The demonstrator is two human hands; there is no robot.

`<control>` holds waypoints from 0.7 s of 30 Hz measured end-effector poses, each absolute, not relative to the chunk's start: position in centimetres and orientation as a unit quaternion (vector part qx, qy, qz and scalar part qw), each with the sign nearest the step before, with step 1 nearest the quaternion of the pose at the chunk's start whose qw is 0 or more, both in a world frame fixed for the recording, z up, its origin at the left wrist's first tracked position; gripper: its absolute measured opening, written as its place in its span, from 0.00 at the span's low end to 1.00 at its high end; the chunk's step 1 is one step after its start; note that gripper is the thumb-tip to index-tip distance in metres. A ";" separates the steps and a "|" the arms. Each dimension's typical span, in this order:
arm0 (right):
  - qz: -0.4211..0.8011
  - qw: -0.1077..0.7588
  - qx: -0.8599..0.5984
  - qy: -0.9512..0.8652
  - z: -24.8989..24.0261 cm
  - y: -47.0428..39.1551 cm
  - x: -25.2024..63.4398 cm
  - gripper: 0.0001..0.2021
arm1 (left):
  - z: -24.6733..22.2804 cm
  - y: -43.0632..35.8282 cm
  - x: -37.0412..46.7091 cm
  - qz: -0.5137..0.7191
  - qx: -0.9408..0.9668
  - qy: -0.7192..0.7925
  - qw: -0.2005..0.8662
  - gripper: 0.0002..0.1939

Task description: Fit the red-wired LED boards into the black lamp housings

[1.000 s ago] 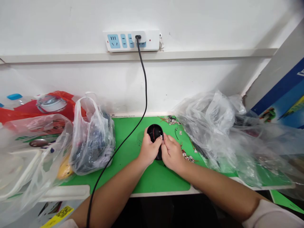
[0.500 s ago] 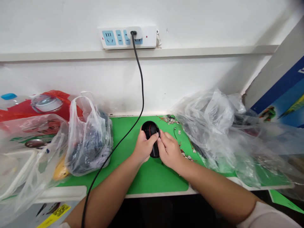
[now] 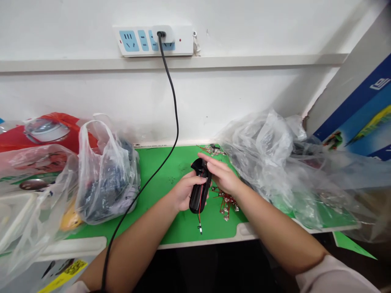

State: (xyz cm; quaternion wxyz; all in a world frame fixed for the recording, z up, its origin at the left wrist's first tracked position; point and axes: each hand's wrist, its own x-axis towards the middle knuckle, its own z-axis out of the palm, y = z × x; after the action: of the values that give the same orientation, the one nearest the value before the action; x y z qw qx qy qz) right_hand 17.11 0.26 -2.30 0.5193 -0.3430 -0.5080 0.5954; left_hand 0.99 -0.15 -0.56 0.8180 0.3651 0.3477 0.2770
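A hollow black plastic casing [image 3: 195, 198] is held above the green mat, tilted, its open side showing. My left hand [image 3: 185, 190] is wrapped round its left side, thumb across the top. My right hand [image 3: 220, 174] lies against the upper right end, its fingers stretched out and fairly flat. Red wires run along the casing, and a small metal-ended piece [image 3: 200, 229] hangs from them below it. Beside the casing on the right lies a heap of small parts with red wires [image 3: 227, 201].
More small parts [image 3: 214, 149] lie at the mat's [image 3: 171, 236] back edge. Filled plastic bags [image 3: 106, 179] stand left, crumpled clear plastic [image 3: 271, 150] right. A black cable [image 3: 176, 122] runs from the wall socket strip [image 3: 183, 40] across the mat.
The casing has been turned, showing its open side and the dangling wired piece. My right hand's fingers have straightened and moved to its upper end. The camera view has shifted slightly.
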 end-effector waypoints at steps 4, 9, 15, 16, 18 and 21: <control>0.548 0.538 -0.353 -0.534 -1.7 0.0 17.1 0.20 | -1.4 0.2 1.1 0.299 0.412 0.366 0.779 0.19; 0.466 0.557 -0.395 -0.563 -2.1 0.3 17.0 0.23 | -2.9 1.5 0.9 0.356 0.627 0.340 0.604 0.29; 0.456 0.559 -0.394 -0.569 -2.8 0.5 17.1 0.27 | -3.6 1.8 0.9 0.362 0.688 0.324 0.538 0.27; 0.455 0.559 -0.395 -0.570 -2.8 0.5 17.1 0.27 | -3.6 1.7 1.0 0.368 0.694 0.325 0.527 0.26; 0.454 0.559 -0.392 -0.572 -2.8 0.4 17.2 0.26 | -3.5 1.5 1.0 0.373 0.704 0.332 0.505 0.25; 0.456 0.559 -0.387 -0.575 -2.7 0.4 17.2 0.25 | -3.2 1.3 1.0 0.369 0.718 0.343 0.480 0.25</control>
State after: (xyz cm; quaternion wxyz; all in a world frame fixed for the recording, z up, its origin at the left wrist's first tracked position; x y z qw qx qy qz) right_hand 17.20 0.37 -2.71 0.5587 -0.3873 -0.5747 0.4555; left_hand 1.03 1.32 -3.21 0.4799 0.7184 0.3430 0.3687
